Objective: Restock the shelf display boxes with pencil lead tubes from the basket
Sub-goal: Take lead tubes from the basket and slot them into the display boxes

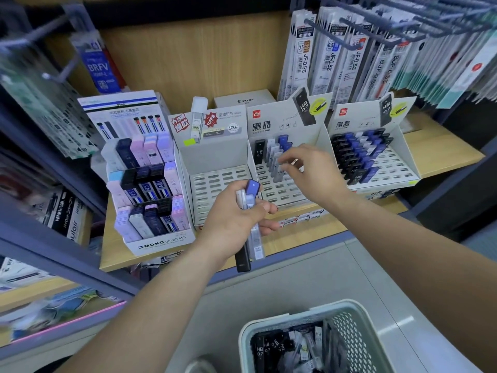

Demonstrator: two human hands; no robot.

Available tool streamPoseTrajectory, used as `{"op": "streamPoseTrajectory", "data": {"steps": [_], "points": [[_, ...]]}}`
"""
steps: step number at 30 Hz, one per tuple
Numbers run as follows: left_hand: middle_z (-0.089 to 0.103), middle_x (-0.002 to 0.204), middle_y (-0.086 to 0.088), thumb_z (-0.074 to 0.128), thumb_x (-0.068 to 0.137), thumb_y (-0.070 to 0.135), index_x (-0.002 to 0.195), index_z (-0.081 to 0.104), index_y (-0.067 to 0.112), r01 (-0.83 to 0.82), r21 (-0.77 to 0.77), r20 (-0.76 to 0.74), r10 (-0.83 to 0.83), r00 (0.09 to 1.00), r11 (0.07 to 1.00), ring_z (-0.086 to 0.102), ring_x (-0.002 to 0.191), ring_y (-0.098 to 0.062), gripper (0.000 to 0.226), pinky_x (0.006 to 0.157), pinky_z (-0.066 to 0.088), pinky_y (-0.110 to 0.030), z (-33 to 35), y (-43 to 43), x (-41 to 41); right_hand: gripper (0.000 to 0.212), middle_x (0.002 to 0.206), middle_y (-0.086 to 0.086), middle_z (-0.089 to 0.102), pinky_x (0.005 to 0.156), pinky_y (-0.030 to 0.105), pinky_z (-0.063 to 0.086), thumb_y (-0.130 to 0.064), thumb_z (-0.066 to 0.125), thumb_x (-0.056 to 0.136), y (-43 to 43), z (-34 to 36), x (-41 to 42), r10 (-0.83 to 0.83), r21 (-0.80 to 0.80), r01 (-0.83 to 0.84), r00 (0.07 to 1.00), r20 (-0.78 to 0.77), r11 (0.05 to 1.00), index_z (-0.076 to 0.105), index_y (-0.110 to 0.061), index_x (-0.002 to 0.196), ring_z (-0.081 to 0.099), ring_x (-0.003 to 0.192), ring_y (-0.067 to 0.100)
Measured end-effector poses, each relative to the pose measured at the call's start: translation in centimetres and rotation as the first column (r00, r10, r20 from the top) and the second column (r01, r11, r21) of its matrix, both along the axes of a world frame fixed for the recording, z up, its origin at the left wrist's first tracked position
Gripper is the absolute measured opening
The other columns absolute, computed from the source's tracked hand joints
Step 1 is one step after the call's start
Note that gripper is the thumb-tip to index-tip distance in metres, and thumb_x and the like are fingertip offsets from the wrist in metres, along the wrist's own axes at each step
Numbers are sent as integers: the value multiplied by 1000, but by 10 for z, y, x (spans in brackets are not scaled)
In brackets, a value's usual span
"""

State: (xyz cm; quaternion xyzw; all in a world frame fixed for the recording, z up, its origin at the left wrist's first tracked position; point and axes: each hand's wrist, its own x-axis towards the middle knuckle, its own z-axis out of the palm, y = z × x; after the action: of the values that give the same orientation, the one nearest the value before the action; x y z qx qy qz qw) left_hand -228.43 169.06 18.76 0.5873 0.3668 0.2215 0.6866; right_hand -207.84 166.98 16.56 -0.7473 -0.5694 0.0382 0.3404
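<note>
My left hand (pixel 236 219) grips a bundle of pencil lead tubes (pixel 251 224), blue-capped, clear and black, in front of the shelf edge. My right hand (pixel 309 170) hovers over the middle deli display box (pixel 282 189), fingers loosely spread above a few black, grey and blue tubes standing in its back rows; whether it pinches a tube is unclear. To the left stands an empty slotted display box (pixel 215 181). A pale green basket (pixel 347 327) with several black and clear tubes sits low at the front.
A second deli box (pixel 395 162) at the right is well filled with black and blue tubes. A MONO graph MG display (pixel 150 189) stands at the left. Refill packs (pixel 349 63) hang on hooks above. The wooden shelf (pixel 443 149) continues to the right.
</note>
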Motion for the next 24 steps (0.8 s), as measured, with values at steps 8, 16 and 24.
{"op": "streamPoseTrajectory", "data": {"steps": [8, 16, 24], "points": [[76, 94, -12, 58, 97, 0, 123, 52, 13, 109, -28, 29, -108, 994, 994, 74, 72, -27, 29, 66, 61, -29, 7, -10, 10, 11, 90, -14, 67, 68, 10, 45, -19, 64, 95, -35, 34, -22, 14, -28, -21, 974, -226, 999, 74, -19, 101, 62, 75, 1], [75, 97, -14, 58, 98, 1, 124, 54, 12, 335, -32, 93, -331, 939, 942, 74, 74, -28, 28, 70, 60, -32, 24, -45, 30, 4, 88, 4, 69, 65, 33, 53, -18, 74, 88, -109, 62, -20, 31, -68, -81, 840, -542, 994, 73, -21, 91, 59, 65, 19], [74, 104, -16, 57, 98, 0, 126, 54, 7, 440, -21, 53, -438, 897, 898, 74, 81, -28, 28, 73, 62, -35, 25, -63, 43, 3, 82, -4, 72, 69, 28, 54, -13, 72, 90, -135, 57, -13, -63, -105, 0, 802, -595, 995, 70, -16, 90, 66, 76, 9]]}}
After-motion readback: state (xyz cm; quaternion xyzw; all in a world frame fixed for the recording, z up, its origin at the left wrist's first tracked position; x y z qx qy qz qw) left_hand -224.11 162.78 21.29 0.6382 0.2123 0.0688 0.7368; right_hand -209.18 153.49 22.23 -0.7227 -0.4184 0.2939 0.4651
